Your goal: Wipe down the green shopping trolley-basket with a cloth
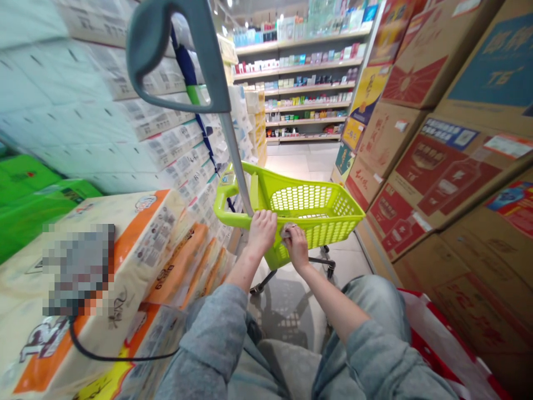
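A lime-green plastic shopping basket on wheels [333, 214] stands in the aisle in front of me. Its grey pull handle [175, 55] rises up toward the camera on a metal pole [235, 155]. My left hand [261, 230] rests on the basket's near rim at the base of the pole, fingers curled over the edge. My right hand [296, 244] is closed on a small grey cloth-like thing pressed against the basket's near wall, just right of the left hand. My knees in grey trousers fill the bottom of the view.
Stacked tissue packs [137, 244] in orange and cream wrap line the left side, with white packs [104, 111] above. Brown cartons [437, 166] are stacked tall on the right. Stocked shelves [308, 83] stand at the aisle's far end. A red-and-white bag [449, 344] lies by my right knee.
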### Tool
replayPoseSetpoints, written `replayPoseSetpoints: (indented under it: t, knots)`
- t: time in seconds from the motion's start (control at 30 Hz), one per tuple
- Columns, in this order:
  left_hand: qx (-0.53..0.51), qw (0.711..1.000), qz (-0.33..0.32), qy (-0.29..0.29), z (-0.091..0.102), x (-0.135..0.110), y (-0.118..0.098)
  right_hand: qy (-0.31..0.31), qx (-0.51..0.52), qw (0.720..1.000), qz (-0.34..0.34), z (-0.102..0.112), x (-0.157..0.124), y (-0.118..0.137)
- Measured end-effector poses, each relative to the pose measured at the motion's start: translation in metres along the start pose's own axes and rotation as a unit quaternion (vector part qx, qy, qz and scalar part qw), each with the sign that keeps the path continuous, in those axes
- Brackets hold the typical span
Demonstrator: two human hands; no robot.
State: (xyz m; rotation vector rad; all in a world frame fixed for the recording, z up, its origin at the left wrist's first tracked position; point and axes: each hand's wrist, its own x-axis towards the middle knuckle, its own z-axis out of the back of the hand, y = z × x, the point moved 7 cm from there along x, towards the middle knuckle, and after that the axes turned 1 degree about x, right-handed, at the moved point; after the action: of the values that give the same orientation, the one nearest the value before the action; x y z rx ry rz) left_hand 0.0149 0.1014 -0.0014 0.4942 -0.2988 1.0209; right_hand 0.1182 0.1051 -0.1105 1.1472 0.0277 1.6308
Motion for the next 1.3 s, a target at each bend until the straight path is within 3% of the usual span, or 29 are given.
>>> replayPoseSetpoints:
  t: [0.1,0.23,0.33,0.5,0.67,0.77,0.97,1.07,1.23,1.3]
  knots:
    - [-0.005,1.000,-0.002,0.003,0.000,-0.001,0.001,0.098,-0.051,0.993,0.031,-0.020,-0.009,0.003]
    - [-0.010,1.000,-0.003,0.009,-0.001,0.000,0.001,0.120,-0.049,0.991,0.011,-0.028,-0.017,0.001]
    - [-0.014,1.000,-0.002,0.008,-0.001,0.000,0.002,0.064,-0.003,0.996,-0.056,-0.010,-0.012,-0.017]
    - [-0.035,0.999,-0.001,0.009,-0.002,0.001,0.002,-0.075,0.023,0.978,-0.195,0.043,-0.001,-0.074]
    - [-0.030,0.999,0.005,0.013,-0.004,0.002,0.001,-0.133,0.008,0.964,-0.231,0.074,-0.005,-0.106]
    - [-0.018,1.000,0.003,0.012,-0.003,0.002,0.000,-0.158,-0.007,0.960,-0.232,0.079,-0.012,-0.110]
    - [-0.013,1.000,0.002,0.012,0.000,0.001,-0.001,-0.104,-0.024,0.971,-0.214,0.051,-0.011,-0.103]
    - [-0.014,1.000,0.004,0.014,-0.001,0.000,0.000,-0.086,-0.036,0.974,-0.207,0.046,-0.011,-0.104]
    - [-0.009,1.000,0.010,0.011,-0.002,-0.001,0.002,0.010,-0.041,0.986,-0.159,0.042,-0.017,-0.100]
    - [-0.014,1.000,0.010,0.012,-0.002,-0.002,0.003,0.020,-0.033,0.987,-0.153,0.040,-0.020,-0.095]
